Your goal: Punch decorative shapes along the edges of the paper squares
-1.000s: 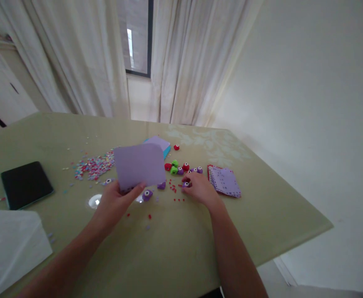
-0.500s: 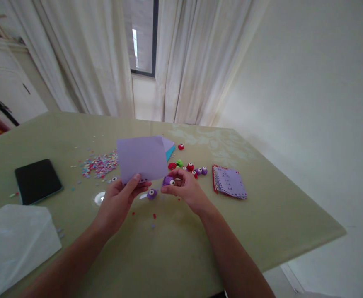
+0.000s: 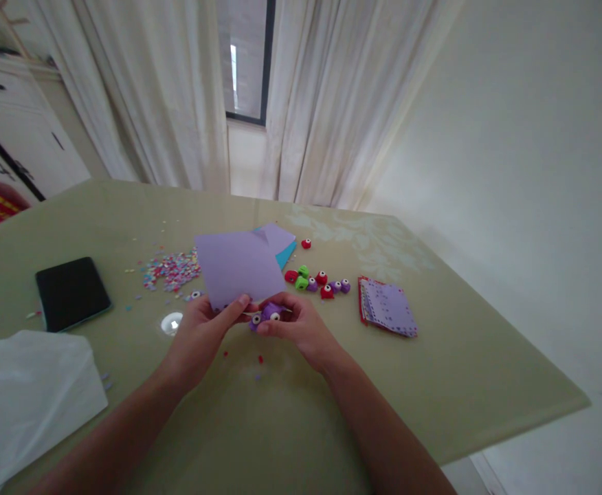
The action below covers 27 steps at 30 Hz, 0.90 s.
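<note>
My left hand [image 3: 198, 337] is closed on the lower edge of a plain light purple sheet of paper [image 3: 239, 268], thumb in front; a few small punched holes show near the thumb. My right hand [image 3: 301, 323] grips a small purple paper punch [image 3: 271, 311] with a white eye on it, at the sheet's lower right edge. Whether the paper sits inside its slot is hidden by my fingers. Just left of it, a second purple punch [image 3: 255, 321] lies partly covered. Beyond my right hand stand several red, green and purple punches [image 3: 326, 291].
Colourful paper confetti [image 3: 174, 270] lies behind my left hand. A black tablet [image 3: 71, 293] and a white sheet [image 3: 33, 399] are at left. On the right rests a stack of punched papers [image 3: 387, 307]. Purple and blue papers [image 3: 280, 238] lie behind the held sheet.
My right hand has brought the purple punch left, up against the lower edge of the paper and closer to my left hand. The view has shifted slightly.
</note>
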Available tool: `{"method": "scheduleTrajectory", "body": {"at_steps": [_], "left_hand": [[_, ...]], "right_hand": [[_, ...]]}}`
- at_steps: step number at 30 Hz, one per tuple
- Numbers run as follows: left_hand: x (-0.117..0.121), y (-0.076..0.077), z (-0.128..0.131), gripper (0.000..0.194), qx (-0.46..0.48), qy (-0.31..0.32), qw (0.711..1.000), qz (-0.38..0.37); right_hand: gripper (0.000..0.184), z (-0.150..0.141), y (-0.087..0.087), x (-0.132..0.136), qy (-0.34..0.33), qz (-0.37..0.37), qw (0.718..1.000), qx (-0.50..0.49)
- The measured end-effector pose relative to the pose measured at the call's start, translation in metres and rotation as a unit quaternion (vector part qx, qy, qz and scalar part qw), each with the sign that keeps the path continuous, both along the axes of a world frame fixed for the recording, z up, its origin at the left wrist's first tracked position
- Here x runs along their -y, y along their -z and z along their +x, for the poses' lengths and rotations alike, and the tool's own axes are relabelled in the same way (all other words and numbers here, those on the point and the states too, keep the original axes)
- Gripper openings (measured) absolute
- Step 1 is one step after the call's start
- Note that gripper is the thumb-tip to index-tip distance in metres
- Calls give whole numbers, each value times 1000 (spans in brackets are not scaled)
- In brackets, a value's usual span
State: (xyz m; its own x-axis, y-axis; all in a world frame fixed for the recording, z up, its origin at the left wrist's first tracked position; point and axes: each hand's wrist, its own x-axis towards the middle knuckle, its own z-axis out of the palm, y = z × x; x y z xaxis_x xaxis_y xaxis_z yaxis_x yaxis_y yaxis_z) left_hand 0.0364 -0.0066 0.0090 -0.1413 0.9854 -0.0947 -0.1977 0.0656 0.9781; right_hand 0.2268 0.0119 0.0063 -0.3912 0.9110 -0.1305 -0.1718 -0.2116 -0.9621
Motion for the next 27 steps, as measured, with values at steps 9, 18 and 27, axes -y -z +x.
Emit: {"method": "scheduleTrajectory", "body": {"at_steps": [9, 18, 27], "left_hand": [[2, -6, -1, 51, -74, 27, 997, -7], [1, -1, -3, 45, -87, 18, 996, -17], [0, -2, -2, 41, -104, 15, 994, -15]], "right_hand": [[51, -4, -1, 1, 12, -24, 1000, -15], [50, -3, 2, 2, 21, -11, 1000, -15], [46, -5, 8, -1, 19, 29, 999, 18]]}}
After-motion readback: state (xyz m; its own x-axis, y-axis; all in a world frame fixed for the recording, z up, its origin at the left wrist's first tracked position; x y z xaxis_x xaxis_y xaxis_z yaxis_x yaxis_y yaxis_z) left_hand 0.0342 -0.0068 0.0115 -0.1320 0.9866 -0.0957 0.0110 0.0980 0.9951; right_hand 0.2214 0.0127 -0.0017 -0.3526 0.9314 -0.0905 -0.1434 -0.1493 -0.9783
